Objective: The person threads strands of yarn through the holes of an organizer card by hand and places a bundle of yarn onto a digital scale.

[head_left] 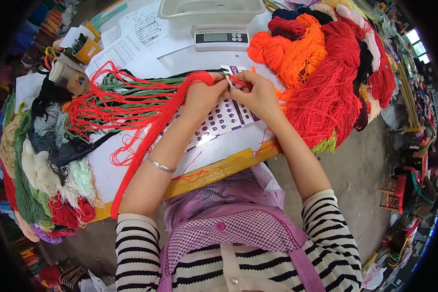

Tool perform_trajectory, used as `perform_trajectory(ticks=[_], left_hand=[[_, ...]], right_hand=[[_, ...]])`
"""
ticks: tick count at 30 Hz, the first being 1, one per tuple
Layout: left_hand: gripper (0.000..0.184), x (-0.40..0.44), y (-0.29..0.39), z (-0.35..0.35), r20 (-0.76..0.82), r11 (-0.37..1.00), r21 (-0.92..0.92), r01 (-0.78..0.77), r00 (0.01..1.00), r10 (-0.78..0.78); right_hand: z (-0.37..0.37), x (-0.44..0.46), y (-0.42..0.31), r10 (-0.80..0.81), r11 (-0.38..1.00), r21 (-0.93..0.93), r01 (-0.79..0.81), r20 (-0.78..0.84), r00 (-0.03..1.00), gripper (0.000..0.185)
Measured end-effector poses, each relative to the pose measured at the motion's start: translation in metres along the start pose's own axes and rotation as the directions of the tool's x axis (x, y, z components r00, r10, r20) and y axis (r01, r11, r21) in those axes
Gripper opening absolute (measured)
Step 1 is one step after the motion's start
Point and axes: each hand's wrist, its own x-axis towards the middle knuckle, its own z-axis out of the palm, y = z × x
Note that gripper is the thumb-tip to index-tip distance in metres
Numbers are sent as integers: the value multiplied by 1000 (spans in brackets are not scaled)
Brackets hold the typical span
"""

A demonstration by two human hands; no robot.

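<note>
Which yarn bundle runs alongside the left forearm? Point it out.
The long red hank, trailing from the left hand; the orange bundle and bulky red bundle lie beyond the right hand.

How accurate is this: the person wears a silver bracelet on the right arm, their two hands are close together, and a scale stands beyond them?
One slip: the head view shows the silver bracelet on the left arm, not the right. The left hand and right hand are close together, with the scale beyond them.
</note>
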Motion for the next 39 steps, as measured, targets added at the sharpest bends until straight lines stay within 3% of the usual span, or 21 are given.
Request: perform_trajectory(ticks=[3,8,10,16,18,22,24,25,27,34,36,39], left_hand=[[16,4,-1,0,17,998,-55,28,999,-27],[14,0,4,-9,-8,985,-148,93,995,-95],[15,2,-5,-24,44,944,-323,74,997,-64],[18,1,-6,-44,131,872,-474,123,989,-68],[15,1,-2,-45,240,774,-610,171,970,-25],[12,2,2,-44,307,752,-633,187,952,22],[12,1,5,-40,124,969,-233,77,991,-49],[12,0,6,-36,123,969,-234,78,991,-50],[15,-1,9,-27,-44,998,-61,-19,999,16],[18,8,0,-20,-44,998,-29,-55,998,54],[20,11,-4,-18,-1,989,-9,-147,989,147],[23,11,-3,-12,-6,994,24,-107,994,107]], right_hand=[[-1,1,-4,-8,999,-51,10,50,999,33],[1,6,6,40,999,24,-42,67,997,36],[3,6,7,47,998,34,-49,55,997,35],[6,5,9,39,999,-5,-39,57,998,31],[7,5,10,42,999,-12,-42,54,998,31],[8,4,13,17,1000,-4,-17,31,999,31],[8,3,12,15,1000,14,-16,26,1000,31],[6,3,11,34,999,27,-34,30,999,31],[4,3,9,49,998,41,-50,36,998,31],[4,2,12,69,992,104,-72,36,997,30],[4,2,12,74,991,106,-78,40,996,30],[4,2,13,77,988,131,-81,37,996,30]])
